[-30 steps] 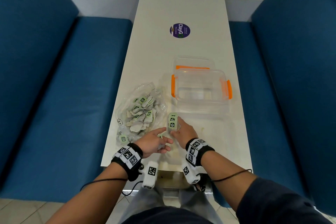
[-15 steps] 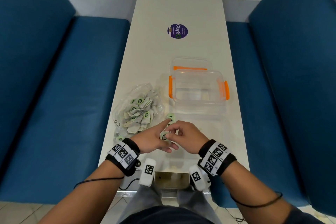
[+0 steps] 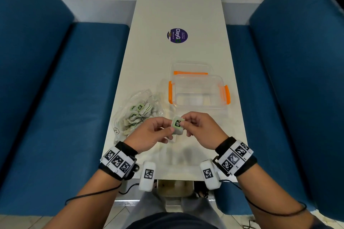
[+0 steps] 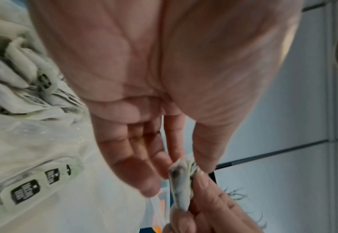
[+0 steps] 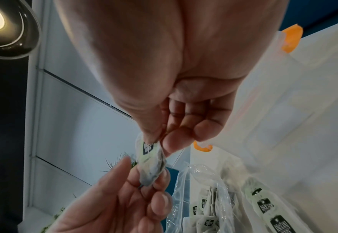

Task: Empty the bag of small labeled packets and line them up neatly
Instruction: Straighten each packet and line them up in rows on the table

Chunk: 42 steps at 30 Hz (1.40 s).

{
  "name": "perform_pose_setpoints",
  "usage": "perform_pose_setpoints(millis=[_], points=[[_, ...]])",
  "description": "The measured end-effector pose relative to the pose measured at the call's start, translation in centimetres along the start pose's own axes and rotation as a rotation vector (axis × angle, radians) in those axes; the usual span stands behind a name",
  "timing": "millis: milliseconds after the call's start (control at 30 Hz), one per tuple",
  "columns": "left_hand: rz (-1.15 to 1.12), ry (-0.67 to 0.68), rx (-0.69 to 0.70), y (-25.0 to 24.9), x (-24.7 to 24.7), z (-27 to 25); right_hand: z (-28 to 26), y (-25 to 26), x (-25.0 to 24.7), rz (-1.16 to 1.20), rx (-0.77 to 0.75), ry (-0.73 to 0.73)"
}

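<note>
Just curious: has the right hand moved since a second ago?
Yes. The right hand has lifted off the white table, pulling back from the clear orange-latched box.

Clear rectangular plastic box with orange latches point(image 3: 199, 92) blocks the white desk point(image 3: 176, 5) mid-right. Crumpled clear bag of packets point(image 3: 138, 115) just left of box. Desk beyond box open; near side holds both hands.

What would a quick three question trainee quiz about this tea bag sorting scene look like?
1. True or false: the clear plastic bag is empty.
2. What do both hands pinch? A) a tea bag B) the box lid
3. What colour are the clear storage box's latches?

Key: 1 false, tea bags still fill it. 2 A, the left hand and right hand share one tea bag. 3 orange.
</note>
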<state>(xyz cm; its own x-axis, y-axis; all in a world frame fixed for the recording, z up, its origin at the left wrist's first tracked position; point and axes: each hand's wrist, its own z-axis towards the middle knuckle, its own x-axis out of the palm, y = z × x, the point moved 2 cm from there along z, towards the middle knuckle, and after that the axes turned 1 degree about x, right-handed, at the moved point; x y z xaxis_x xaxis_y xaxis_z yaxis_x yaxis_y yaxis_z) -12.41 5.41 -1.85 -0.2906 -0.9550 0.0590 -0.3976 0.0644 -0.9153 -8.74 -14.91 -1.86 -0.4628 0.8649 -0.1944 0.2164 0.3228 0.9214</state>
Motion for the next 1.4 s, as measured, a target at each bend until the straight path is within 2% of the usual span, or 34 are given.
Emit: perform_pose_setpoints(millis=[200, 633, 733, 833, 900, 1000, 1100, 1233, 1300, 1400], points=[[0.054, -0.057, 0.062, 0.1, 0.7, 0.8, -0.2, 0.3, -0.1, 0.047, 0.019, -0.086], [0.084, -0.025, 0.054, 0.4, 1.2, 0.6, -1.0, -0.1, 0.0, 0.127, 0.031, -0.175], [0.080, -0.047, 0.051, 0.7, 1.2, 0.6, -1.2, -0.3, 0.1, 0.113, 0.030, -0.162], [0.085, -0.063, 0.041, 1.0, 1.1, 0.5, -1.5, -0.9, 0.4, 0.032, 0.051, -0.069], [0.113, -0.066, 0.012, 1.7, 1.1, 0.6, -1.4, -1.8, 0.6, -0.024, 0.065, -0.035], [0.180, -0.088, -0.086, 3.3, 0.8, 0.6, -0.8, -3.7, 0.8, -0.067, 0.099, -0.093], [0.297, -0.053, -0.198, 5.4, 0.5, 0.2, 0.1, -6.2, 1.1, -0.134, 0.189, -0.143], [0.447, 0.014, -0.327, 8.5, 0.3, -0.4, 1.1, -9.5, 3.1, -0.288, 0.301, -0.051], [0.501, 0.006, -0.375, 9.7, 0.3, -0.6, 1.5, -10.8, 4.5, -0.341, 0.341, 0.002], [0.521, -0.013, -0.440, 10.8, 0.5, -0.7, 2.0, -11.5, 5.9, -0.423, 0.364, 0.008]])
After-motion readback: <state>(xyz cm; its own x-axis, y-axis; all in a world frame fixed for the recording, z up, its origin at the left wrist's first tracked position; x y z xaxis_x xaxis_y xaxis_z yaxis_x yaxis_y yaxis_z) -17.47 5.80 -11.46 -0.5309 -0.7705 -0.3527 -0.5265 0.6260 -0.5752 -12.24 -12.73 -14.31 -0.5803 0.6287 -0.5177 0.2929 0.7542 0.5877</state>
